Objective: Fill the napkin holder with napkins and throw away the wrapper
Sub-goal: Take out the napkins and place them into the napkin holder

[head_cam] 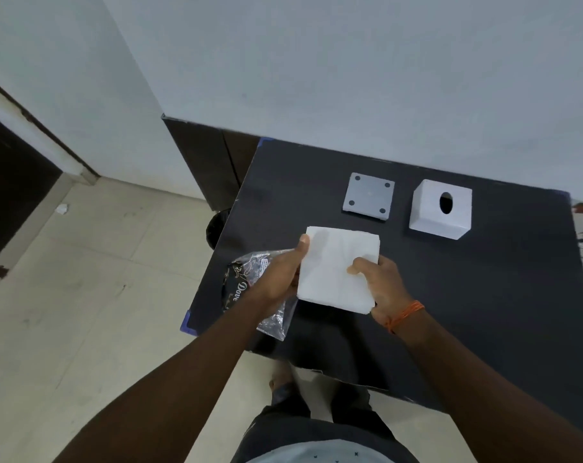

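Above the near left part of the dark table point(483, 295): stack of white napkins point(337, 269) held clear of the surface, left hand point(276, 279) clamped on its left edge with the emptied plastic wrapper point(250, 279) pinched beneath, right hand point(380, 289) gripping the near right corner, thumb on top; seemingly just pulled free for loading; farther right, white napkin holder point(440, 208) with oval slot, contents unseen; grey base plate point(368, 197) lying beside it, detached.

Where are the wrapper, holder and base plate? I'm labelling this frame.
wrapper point(246, 282): head view, printed dark part.
holder point(430, 208): head view, white top face.
base plate point(368, 197): head view, grey centre.
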